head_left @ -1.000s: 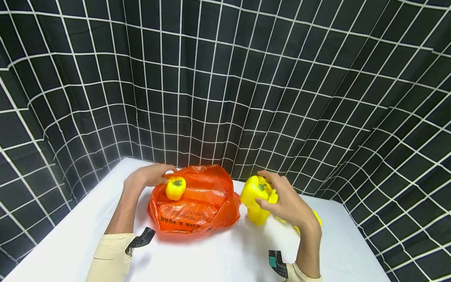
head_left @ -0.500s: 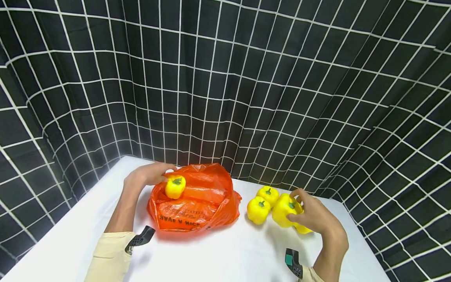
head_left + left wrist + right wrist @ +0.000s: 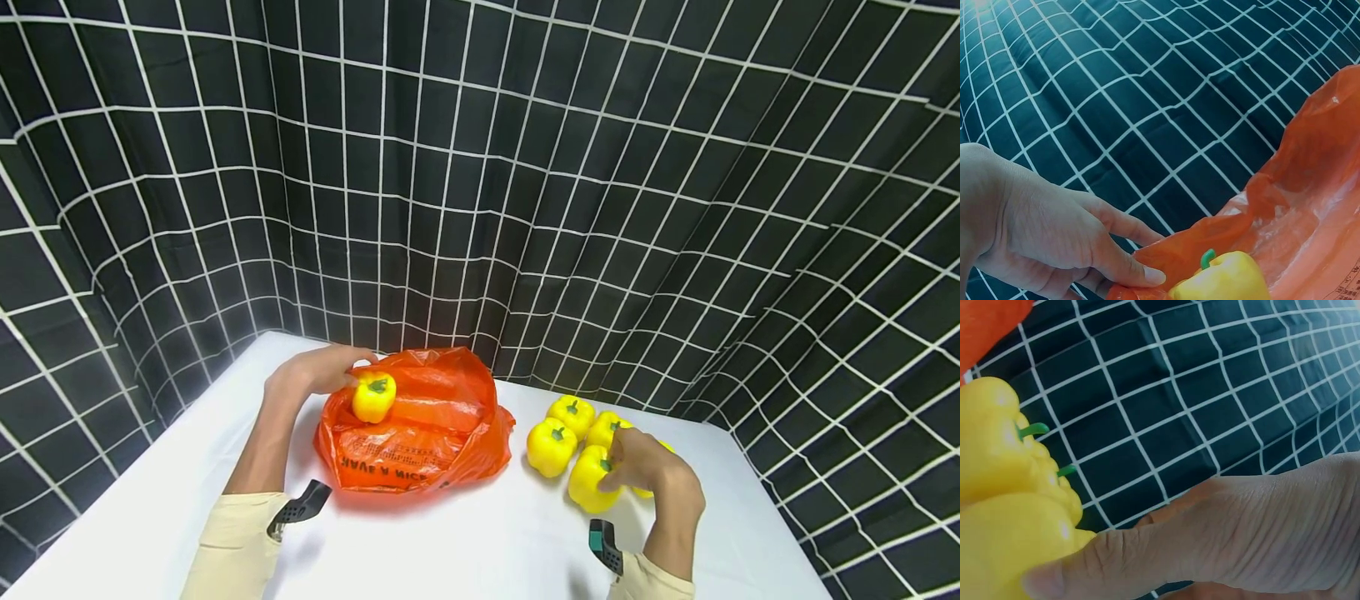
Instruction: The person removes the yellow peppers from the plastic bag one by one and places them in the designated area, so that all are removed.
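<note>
On the left of the table, my left hand (image 3: 318,372) pinches the rim of a red-orange plastic bag (image 3: 435,408); the left wrist view shows the thumb over the bag's edge (image 3: 1194,247). Right beside that thumb, a yellow toy bell pepper (image 3: 373,398) sits at the bag's mouth. My right hand (image 3: 652,462) holds another yellow bell pepper (image 3: 588,485), low at the front of a group of peppers. Its thumb lies along this pepper in the right wrist view, while the fingers are mostly hidden.
More yellow bell peppers stand around the right hand, including a left one (image 3: 550,450), a back one (image 3: 570,414) and one partly behind the fingers (image 3: 606,428). A white cloth covers the table (image 3: 480,550). A black gridded curtain (image 3: 450,208) encloses the back and sides.
My right hand, with a bell pepper in its grip, has moved right and down from near the bag, then toward the table's front and slightly left. The left hand and bag stay put.
</note>
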The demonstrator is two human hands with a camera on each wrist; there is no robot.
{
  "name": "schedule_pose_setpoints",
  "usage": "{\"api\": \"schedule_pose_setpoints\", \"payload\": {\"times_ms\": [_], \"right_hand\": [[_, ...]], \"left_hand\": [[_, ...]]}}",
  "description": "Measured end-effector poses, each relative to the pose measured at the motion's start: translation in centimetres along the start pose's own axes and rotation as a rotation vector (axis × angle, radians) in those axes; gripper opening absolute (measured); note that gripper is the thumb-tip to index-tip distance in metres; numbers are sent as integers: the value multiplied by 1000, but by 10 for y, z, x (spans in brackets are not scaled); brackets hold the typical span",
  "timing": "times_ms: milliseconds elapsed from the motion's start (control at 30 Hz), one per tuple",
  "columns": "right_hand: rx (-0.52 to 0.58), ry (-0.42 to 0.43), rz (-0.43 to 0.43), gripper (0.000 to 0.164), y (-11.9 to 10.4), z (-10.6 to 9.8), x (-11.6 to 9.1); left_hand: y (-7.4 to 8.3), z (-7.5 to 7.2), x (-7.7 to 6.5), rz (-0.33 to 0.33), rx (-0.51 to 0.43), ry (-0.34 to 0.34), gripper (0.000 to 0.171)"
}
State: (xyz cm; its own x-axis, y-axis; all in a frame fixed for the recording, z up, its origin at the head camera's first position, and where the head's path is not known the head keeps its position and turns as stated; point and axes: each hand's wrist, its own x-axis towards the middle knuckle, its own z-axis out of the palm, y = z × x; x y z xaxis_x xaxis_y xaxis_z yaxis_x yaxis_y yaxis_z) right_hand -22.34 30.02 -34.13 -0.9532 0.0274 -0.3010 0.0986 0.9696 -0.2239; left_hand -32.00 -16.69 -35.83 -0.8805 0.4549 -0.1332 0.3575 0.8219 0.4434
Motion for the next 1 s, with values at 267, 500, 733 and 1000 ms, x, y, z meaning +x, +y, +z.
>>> {"api": "schedule_pose_setpoints", "payload": {"times_ms": [267,500,733,1000], "right_hand": [[-18,-4,23,54,0,5,7],[-17,12,8,54,-1,8,8],[-10,19,22,55,-3,7,11],[-18,1,37,61,-3,4,10]], "left_hand": [[0,-1,0,4,4,-6,47],[1,-1,1,13,0,-8,47],[-1,-1,1,-5,-18,-14,48],[-3,-2,1,-3,-15,-14,49]]}}
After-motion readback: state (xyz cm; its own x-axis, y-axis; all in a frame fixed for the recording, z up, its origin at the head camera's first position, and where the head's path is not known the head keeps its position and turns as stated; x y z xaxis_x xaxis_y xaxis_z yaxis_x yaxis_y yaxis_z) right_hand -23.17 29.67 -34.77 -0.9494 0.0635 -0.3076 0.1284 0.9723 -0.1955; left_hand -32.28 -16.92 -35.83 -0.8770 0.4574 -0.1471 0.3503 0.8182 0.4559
